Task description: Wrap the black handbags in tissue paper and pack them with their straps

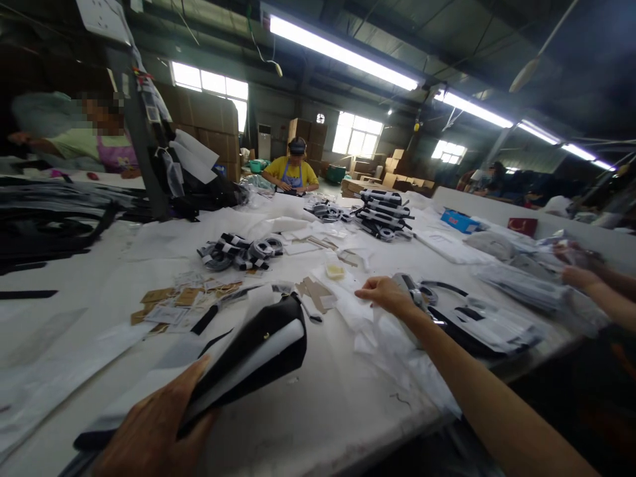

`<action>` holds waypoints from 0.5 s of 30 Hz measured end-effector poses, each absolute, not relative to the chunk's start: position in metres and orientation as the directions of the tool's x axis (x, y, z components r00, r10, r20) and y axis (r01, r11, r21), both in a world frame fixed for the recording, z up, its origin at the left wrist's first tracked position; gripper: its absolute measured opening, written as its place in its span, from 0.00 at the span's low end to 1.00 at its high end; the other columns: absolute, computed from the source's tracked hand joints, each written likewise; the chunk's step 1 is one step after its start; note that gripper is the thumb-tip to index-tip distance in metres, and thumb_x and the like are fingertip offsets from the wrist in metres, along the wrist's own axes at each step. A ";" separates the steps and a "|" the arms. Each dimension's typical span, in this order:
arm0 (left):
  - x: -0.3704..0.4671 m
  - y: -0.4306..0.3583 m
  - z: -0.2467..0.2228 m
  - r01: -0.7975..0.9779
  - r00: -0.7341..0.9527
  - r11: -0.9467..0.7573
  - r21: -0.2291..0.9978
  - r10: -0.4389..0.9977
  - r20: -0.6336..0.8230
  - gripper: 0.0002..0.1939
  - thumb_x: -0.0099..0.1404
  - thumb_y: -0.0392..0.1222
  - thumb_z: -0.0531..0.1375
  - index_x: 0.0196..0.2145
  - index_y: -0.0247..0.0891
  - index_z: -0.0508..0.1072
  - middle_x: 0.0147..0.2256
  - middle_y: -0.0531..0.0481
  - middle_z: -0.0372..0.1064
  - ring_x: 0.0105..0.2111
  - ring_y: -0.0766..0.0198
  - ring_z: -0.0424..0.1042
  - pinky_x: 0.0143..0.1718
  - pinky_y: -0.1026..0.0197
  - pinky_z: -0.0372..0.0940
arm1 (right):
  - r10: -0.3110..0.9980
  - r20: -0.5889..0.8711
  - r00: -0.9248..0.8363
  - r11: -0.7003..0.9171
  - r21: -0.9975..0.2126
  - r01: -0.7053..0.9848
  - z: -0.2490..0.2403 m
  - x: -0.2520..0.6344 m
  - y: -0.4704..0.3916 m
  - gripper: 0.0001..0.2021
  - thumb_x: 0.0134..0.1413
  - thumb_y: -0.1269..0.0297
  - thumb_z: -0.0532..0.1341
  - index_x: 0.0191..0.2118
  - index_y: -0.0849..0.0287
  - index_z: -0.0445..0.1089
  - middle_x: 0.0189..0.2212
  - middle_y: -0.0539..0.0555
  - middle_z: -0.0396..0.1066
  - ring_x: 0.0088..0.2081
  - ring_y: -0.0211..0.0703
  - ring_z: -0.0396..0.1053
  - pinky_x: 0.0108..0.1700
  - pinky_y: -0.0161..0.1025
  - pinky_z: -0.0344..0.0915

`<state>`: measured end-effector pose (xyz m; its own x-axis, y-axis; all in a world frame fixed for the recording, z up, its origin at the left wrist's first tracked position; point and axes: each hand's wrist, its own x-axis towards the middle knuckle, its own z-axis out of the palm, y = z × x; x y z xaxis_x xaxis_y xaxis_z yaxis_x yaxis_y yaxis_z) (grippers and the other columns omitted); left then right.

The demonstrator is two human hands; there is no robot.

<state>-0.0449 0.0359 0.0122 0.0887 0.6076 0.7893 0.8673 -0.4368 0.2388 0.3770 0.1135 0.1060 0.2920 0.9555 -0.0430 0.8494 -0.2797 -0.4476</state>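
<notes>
My left hand is wrapped round a black-and-grey bag at the lower left. The bag is tilted with its mouth facing me, and white paper and a small metal stud show at the opening. Behind it a grey strap with a black end lies on the table. My right hand reaches out over thin white sheets, its fingertips pressed together. Whatever it pinches, if anything, is too small to make out. Paper tags with tan cards lie beyond the bag, and brown card pieces lie between my hands.
Rolled grey straps and a stack of black-and-white bundles lie farther back on the white table. Another bag rests right of my forearm. A co-worker's hands are at the right edge. A post rises at left.
</notes>
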 end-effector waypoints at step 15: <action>-0.045 0.034 0.043 0.934 0.122 -0.339 0.112 0.599 0.792 0.19 0.69 0.47 0.56 0.54 0.38 0.68 0.41 0.45 0.76 0.36 0.56 0.75 0.42 0.58 0.66 | 0.988 0.141 -0.057 0.098 -0.303 0.948 0.005 0.274 0.049 0.23 0.64 0.54 0.55 0.57 0.63 0.70 0.57 0.65 0.68 0.61 0.57 0.63 0.63 0.52 0.55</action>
<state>-0.0449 0.0339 0.0434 0.1225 0.5986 0.7916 0.9340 -0.3392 0.1120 0.2737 0.0487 0.0049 -0.0568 0.9884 0.1409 0.9481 0.0976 -0.3025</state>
